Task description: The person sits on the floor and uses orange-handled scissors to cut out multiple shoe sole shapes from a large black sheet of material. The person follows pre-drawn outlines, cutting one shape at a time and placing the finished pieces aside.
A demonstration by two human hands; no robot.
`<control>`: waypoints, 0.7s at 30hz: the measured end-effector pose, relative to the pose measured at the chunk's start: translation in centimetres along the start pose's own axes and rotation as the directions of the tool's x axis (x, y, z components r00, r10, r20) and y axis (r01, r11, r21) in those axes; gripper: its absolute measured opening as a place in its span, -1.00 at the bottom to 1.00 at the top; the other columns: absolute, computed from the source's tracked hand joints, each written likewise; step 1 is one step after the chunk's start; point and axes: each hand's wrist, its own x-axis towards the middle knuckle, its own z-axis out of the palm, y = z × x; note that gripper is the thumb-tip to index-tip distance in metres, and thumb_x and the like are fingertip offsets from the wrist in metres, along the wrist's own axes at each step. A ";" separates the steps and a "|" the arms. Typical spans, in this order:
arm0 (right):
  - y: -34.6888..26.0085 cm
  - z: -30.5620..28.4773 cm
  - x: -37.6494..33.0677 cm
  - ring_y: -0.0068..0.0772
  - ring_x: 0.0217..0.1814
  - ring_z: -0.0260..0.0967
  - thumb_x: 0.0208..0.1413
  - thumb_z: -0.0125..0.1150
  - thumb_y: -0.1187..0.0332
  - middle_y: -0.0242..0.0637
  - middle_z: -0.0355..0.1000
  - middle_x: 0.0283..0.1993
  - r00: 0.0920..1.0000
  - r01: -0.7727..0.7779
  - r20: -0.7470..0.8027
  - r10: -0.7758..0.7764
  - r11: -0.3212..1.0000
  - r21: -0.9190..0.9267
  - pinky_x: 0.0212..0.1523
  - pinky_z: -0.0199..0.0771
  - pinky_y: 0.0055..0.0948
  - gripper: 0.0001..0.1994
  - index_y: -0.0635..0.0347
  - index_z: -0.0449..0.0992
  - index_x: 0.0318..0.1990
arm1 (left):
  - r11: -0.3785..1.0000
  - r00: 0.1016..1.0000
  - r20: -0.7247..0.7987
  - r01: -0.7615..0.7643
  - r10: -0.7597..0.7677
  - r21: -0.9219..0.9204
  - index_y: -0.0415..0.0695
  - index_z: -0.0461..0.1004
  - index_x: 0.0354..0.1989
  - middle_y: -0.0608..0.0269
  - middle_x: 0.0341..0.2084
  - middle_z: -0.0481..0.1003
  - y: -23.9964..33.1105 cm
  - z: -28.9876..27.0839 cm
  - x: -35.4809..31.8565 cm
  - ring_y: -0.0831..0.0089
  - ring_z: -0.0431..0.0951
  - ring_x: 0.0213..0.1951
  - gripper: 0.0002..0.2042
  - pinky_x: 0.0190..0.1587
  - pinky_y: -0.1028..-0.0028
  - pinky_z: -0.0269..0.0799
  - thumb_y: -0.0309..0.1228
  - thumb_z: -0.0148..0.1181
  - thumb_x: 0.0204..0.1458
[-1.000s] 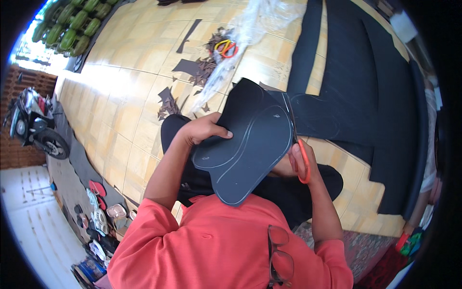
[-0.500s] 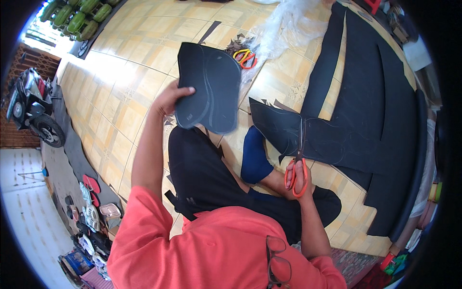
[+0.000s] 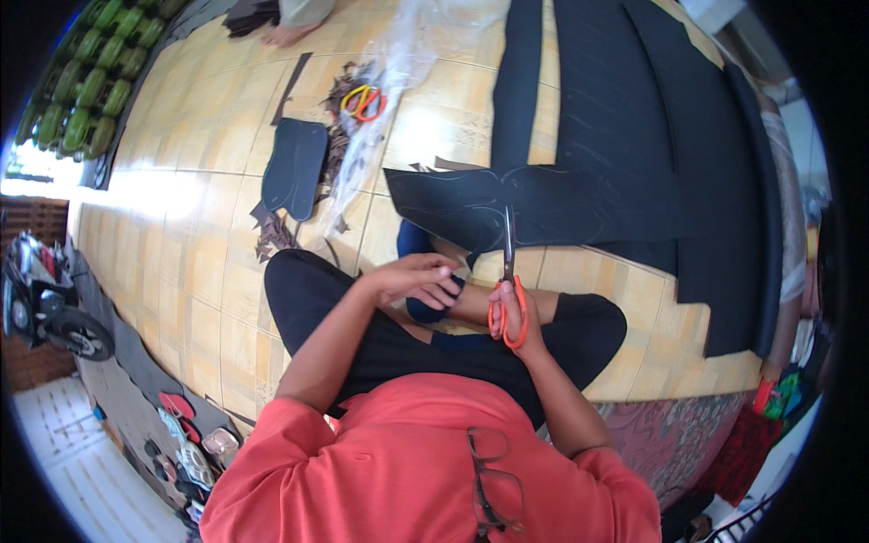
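Observation:
My right hand is closed round the orange handles of a pair of scissors. Their blades point away from me, the tips over a black sheet piece marked with pale curved lines. Empty, with fingers apart, my left hand hovers above my crossed legs, left of the scissors. A cut black shape with rounded outlines lies on the tiled floor at the far left. It rests apart from both hands, beside small dark scraps.
Yellow-and-orange-handled scissors lie among scraps near crumpled clear plastic. Large black sheets cover the floor at the right, with a dark roll along their edge. Part of another person shows at the top, beside a dark stack.
My left hand has let go of the cut black shape, now on the floor, and come back toward my right hand. The scissors stay in my right hand. The view has shifted.

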 end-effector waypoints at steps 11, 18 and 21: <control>1.1 -3.3 -1.5 -0.55 -0.76 0.19 0.30 -0.05 0.00 -0.37 0.19 -0.66 0.976 0.156 -0.179 -0.120 0.967 0.203 -0.78 0.22 -0.55 -0.54 0.32 0.36 -0.32 | 0.921 0.508 -0.772 -0.276 0.382 0.274 -0.24 0.37 0.07 0.02 -0.11 0.51 -0.9 1.6 10.4 0.22 0.57 -0.11 -0.63 -0.14 0.29 0.53 -0.29 0.09 0.17; 1.5 -3.2 -1.5 -0.57 -0.77 0.18 0.29 -0.02 0.06 -0.39 0.19 -0.67 0.970 0.191 -0.185 -0.156 0.962 0.195 -0.78 0.22 -0.56 -0.60 0.32 0.36 -0.31 | 0.828 0.540 -0.688 -0.538 0.484 0.160 -0.30 0.28 0.15 0.09 0.03 0.41 2.0 3.2 4.0 0.24 0.57 -0.15 -0.65 -0.05 0.38 0.58 -0.44 0.01 0.23; 1.0 -2.6 -1.8 -0.59 -0.76 0.19 0.28 0.02 0.08 -0.42 0.21 -0.67 0.965 0.221 -0.160 -0.210 0.973 0.058 -0.77 0.23 -0.58 -0.62 0.30 0.36 -0.31 | 0.807 0.443 -0.730 -0.535 0.521 0.251 -0.37 0.27 0.11 0.05 -0.03 0.43 3.5 2.8 2.4 0.24 0.56 -0.13 -0.70 -0.16 0.30 0.65 -0.55 -0.05 0.22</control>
